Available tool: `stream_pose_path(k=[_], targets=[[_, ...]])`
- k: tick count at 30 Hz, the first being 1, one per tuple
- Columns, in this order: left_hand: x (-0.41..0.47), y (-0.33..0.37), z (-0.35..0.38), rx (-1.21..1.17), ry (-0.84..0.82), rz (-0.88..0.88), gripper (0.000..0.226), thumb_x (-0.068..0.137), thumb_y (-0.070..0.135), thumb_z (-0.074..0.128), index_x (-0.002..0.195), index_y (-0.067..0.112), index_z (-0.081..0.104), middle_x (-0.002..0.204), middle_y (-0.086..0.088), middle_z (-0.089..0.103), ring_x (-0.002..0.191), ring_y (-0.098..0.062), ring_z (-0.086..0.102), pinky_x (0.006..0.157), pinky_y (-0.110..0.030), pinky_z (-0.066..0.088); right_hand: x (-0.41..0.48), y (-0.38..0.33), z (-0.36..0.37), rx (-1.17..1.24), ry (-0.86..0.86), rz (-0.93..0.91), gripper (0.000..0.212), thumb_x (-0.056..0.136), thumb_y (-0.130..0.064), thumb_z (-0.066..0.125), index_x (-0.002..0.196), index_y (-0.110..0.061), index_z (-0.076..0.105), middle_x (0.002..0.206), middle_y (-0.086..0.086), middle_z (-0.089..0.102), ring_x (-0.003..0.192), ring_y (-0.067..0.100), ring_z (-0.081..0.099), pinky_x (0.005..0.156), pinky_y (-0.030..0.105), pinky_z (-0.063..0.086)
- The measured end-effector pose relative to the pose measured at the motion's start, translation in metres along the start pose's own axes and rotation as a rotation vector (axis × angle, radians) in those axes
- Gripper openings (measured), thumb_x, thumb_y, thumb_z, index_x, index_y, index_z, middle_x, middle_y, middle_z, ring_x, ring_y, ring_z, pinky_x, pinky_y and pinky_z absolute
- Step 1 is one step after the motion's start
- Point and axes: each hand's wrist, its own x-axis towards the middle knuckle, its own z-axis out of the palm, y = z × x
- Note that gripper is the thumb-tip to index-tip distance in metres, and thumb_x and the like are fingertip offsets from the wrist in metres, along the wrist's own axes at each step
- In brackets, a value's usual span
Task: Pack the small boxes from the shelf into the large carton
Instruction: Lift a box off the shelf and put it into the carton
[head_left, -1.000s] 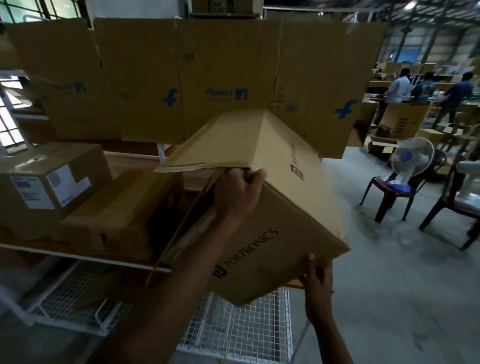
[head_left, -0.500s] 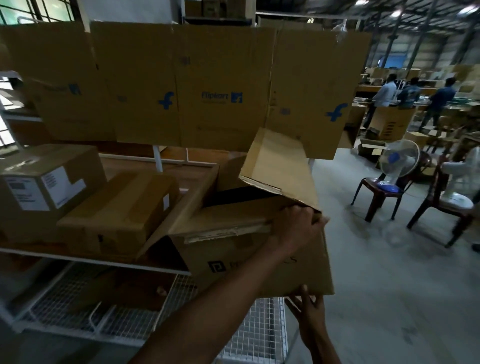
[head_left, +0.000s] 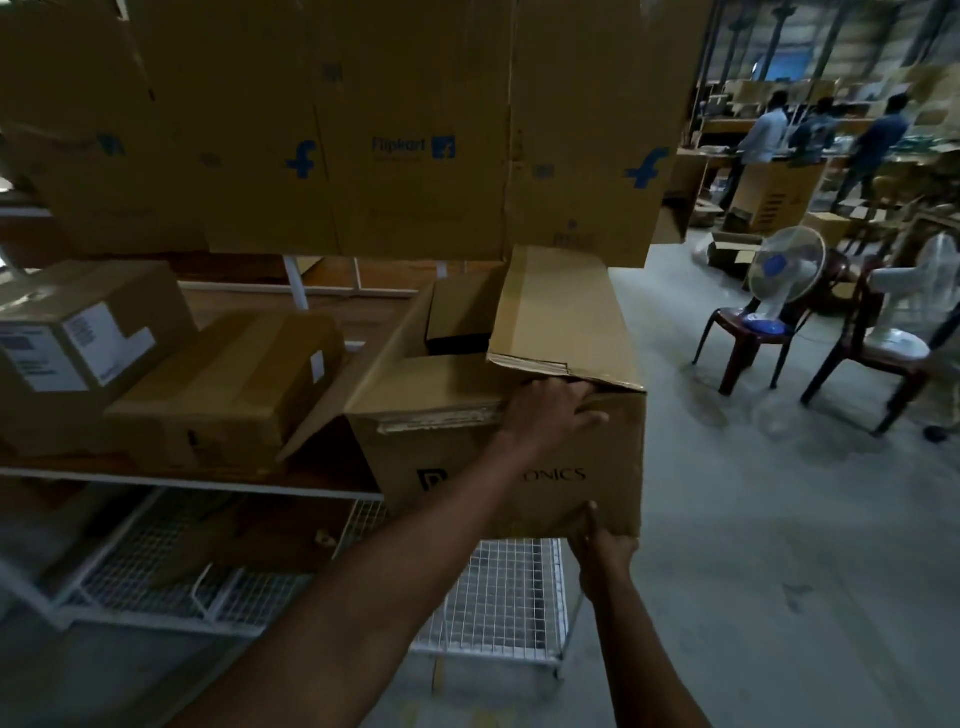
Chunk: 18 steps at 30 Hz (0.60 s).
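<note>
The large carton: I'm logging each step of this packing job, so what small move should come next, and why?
Probably fold the near flap outward with the left hand. The large carton sits upright at the shelf end, right hand under its corner, but that flap lies across the opening, so the small boxes beside it have little room to go in.

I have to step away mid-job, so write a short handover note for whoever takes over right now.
Left hand: gripping the top front edge of the large carton, under a raised flap.
Right hand: supporting the carton's bottom right corner.
Carton sits upright at the shelf end, flaps open.
Two small boxes, one labelled and one plain, are on the shelf to its left.
Done: carton positioned. Left: pack both boxes.
</note>
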Motion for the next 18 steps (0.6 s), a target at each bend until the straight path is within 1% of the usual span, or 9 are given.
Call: stream_pose_path(k=[4,6,9,13,16,17,18], targets=[[0.0,0.014,0.019,0.03,0.014,0.014,0.044,0.096,0.053,0.06,0.128,0.023,0.065,0.107,-0.01,0.074,0.097,-0.031,0.071,0.076,-0.04,0.058,0.016,-0.002,-0.015,-0.07,0.013,0.112,0.092,0.087,-0.021,0.081,0.154,-0.026,0.019,0.158,0.017,0.038,0.136,0.044,0.05,0.103,0.061,0.049],[0.0,0.018,0.028,0.033,-0.008,-0.005,0.045,0.095,0.054,0.06,0.128,0.023,0.065,0.108,-0.01,0.074,0.099,-0.032,0.071,0.077,-0.04,0.059,0.02,-0.001,-0.019,-0.072,-0.001,0.164,0.095,0.088,-0.024,0.08,0.157,-0.024,0.016,0.158,0.018,0.038,0.138,0.044,0.047,0.107,0.06,0.047],[0.002,0.025,0.042,0.01,-0.042,-0.046,0.048,0.094,0.055,0.061,0.132,0.024,0.062,0.11,-0.013,0.073,0.101,-0.035,0.07,0.08,-0.042,0.059,0.032,0.0,-0.031,-0.06,-0.012,0.216,0.092,0.09,-0.027,0.078,0.158,-0.019,0.017,0.157,0.018,0.041,0.138,0.044,0.047,0.105,0.057,0.048],[0.002,0.034,0.058,-0.023,-0.066,-0.059,0.047,0.095,0.049,0.064,0.133,0.022,0.063,0.109,-0.016,0.073,0.102,-0.035,0.07,0.082,-0.043,0.059,0.049,0.006,-0.044,-0.036,-0.003,0.284,0.096,0.087,-0.027,0.081,0.157,-0.023,0.016,0.158,0.021,0.038,0.141,0.045,0.044,0.107,0.062,0.046],[0.005,0.039,0.064,-0.029,-0.053,-0.052,0.044,0.096,0.045,0.065,0.131,0.019,0.064,0.105,-0.016,0.073,0.099,-0.035,0.071,0.08,-0.042,0.059,0.052,0.001,-0.048,-0.026,-0.021,0.27,0.093,0.088,-0.024,0.08,0.156,-0.03,0.017,0.157,0.019,0.039,0.137,0.043,0.047,0.102,0.061,0.05],[0.007,0.041,0.064,-0.035,-0.046,-0.048,0.044,0.096,0.045,0.065,0.131,0.019,0.064,0.105,-0.017,0.074,0.098,-0.035,0.071,0.08,-0.042,0.059,0.049,-0.004,-0.046,-0.049,-0.018,0.244,0.091,0.09,-0.023,0.078,0.156,-0.03,0.017,0.157,0.017,0.038,0.136,0.042,0.048,0.102,0.061,0.05],[0.009,0.041,0.064,-0.044,-0.04,-0.046,0.043,0.096,0.045,0.065,0.13,0.019,0.065,0.104,-0.016,0.074,0.098,-0.034,0.071,0.079,-0.041,0.059,0.044,-0.01,-0.043,-0.094,0.006,0.177,0.088,0.092,-0.023,0.076,0.156,-0.028,0.016,0.157,0.016,0.038,0.134,0.04,0.049,0.105,0.061,0.048]])
